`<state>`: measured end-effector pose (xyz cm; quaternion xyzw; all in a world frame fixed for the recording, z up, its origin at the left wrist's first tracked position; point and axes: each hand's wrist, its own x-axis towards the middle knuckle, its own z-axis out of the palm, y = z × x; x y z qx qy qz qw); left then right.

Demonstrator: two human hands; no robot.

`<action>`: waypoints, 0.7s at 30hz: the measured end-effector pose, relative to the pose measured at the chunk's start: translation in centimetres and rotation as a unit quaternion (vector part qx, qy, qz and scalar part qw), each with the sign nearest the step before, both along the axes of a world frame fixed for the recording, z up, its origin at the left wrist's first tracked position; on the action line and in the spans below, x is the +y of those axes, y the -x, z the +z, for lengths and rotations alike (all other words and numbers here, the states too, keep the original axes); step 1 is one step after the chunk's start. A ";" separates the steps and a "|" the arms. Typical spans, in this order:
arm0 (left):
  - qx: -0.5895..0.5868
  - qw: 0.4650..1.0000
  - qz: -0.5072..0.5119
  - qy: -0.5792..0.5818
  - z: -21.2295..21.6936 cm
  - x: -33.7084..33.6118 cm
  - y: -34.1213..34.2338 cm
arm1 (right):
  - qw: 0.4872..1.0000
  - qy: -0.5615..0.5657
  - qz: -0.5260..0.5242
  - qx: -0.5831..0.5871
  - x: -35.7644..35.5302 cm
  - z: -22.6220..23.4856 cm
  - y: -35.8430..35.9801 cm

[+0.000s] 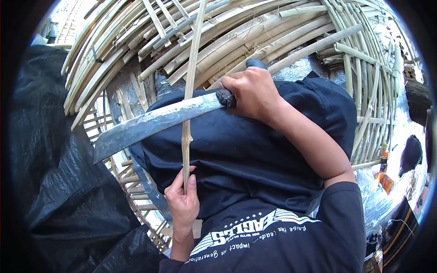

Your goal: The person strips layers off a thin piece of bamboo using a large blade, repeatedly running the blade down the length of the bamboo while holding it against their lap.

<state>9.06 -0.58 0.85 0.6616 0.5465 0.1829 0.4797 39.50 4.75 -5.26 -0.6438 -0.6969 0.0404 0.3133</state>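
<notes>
My right hand (255,93) is wrapped round the dark handle of a machete (154,120). Its broad, worn grey blade reaches to the left over my lap, with the tip at the far left. A long split bamboo strip (186,136) runs upright past the blade, crossing it near the handle end. Whether the blade touches the strip I cannot tell. Lower down, my left hand (183,195) pinches the strip's near end between thumb and fingers. A knot shows on the strip between the blade and my left hand.
Stacked bamboo slats (255,36) lie beyond my knees. More bamboo strips (364,91) stand in a bundle at the right. A black plastic sheet (59,150) covers the left side. At the right sits a bottle with amber liquid (385,175), near silvery foil sheeting (364,195).
</notes>
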 end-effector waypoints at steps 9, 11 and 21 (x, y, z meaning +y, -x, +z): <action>0.011 1.000 0.001 -0.020 0.8 -0.1 -0.5 | 0.996 -0.023 -0.088 -0.018 0.5 0.7 -2.8; 0.039 0.999 -0.014 -0.025 0.5 -0.8 0.9 | 0.981 -0.022 -0.190 -0.019 1.2 0.9 -6.1; 0.037 0.998 -0.002 -0.045 -0.2 -0.7 1.3 | 0.998 0.028 -0.053 0.007 0.6 0.2 -0.3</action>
